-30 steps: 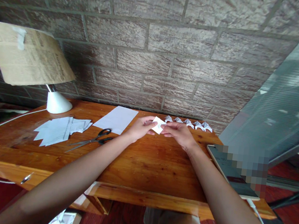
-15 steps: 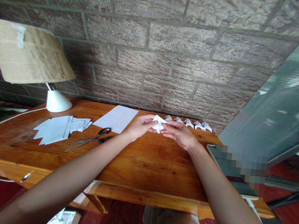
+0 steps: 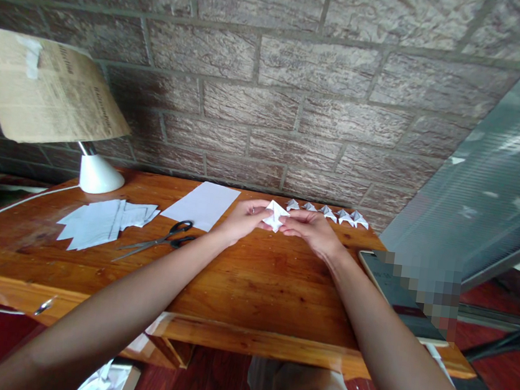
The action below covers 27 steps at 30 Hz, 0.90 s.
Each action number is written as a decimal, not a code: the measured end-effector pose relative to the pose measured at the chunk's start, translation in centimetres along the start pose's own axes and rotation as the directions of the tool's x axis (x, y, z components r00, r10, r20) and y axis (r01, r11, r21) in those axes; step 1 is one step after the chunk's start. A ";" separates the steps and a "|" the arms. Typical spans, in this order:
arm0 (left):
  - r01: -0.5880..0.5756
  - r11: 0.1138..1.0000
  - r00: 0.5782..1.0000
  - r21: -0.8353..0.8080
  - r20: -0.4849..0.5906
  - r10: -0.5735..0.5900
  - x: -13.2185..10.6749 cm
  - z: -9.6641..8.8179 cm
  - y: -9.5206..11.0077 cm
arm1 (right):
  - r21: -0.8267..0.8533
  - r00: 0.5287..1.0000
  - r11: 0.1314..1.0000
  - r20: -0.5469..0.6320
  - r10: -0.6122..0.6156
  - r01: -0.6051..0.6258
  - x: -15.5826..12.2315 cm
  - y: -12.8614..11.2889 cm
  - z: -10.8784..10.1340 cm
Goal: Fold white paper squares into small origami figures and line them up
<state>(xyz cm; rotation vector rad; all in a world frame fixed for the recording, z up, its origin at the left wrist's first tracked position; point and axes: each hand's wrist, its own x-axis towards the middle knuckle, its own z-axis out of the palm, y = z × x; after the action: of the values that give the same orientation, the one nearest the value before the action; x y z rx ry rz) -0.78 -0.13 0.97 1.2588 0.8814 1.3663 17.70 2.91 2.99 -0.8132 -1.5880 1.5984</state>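
Note:
A small white folded paper piece [image 3: 276,215] is held up above the far part of the wooden table. My left hand [image 3: 245,220] pinches its left side between thumb and fingers. On its right side, my right hand [image 3: 310,229] grips the paper the same way. Just behind my right hand, several similar folded paper pieces [image 3: 327,213] stand in a row along the wall. A flat white sheet [image 3: 202,204] lies to the left of my left hand. Black-handled scissors [image 3: 156,241] rest partly beside my left forearm.
A pile of cut paper pieces [image 3: 97,223] lies left of the scissors. The lamp [image 3: 100,174] with a newsprint-covered shade stands at the back left. A dark tablet-like device [image 3: 399,292] lies at the right edge of the wooden table [image 3: 271,296]. A brick wall [image 3: 274,109] rises behind.
Both hands keep hold of the folded paper in nearly the same place. The fingers of my right hand have drawn in slightly under it. The view has shifted a little.

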 end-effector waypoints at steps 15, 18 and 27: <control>-0.017 1.000 1.000 0.008 0.017 0.017 -0.3 0.5 0.4 | -0.186 0.961 0.952 -0.091 -0.262 0.242 0.1 0.2 0.9; -0.004 1.000 1.000 0.009 0.021 0.004 -0.3 0.3 0.3 | -0.150 0.976 0.968 -0.049 -0.212 0.202 0.0 0.0 0.7; -0.001 0.998 1.000 -0.070 -0.029 -0.001 0.0 0.1 0.0 | -0.083 0.987 0.985 0.051 -0.150 0.154 -0.3 -0.7 0.3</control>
<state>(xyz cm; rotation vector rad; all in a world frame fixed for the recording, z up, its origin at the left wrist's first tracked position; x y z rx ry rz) -0.64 -0.12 0.97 1.1883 0.8463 1.4062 17.67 2.51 3.66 -0.6878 -1.7181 1.4564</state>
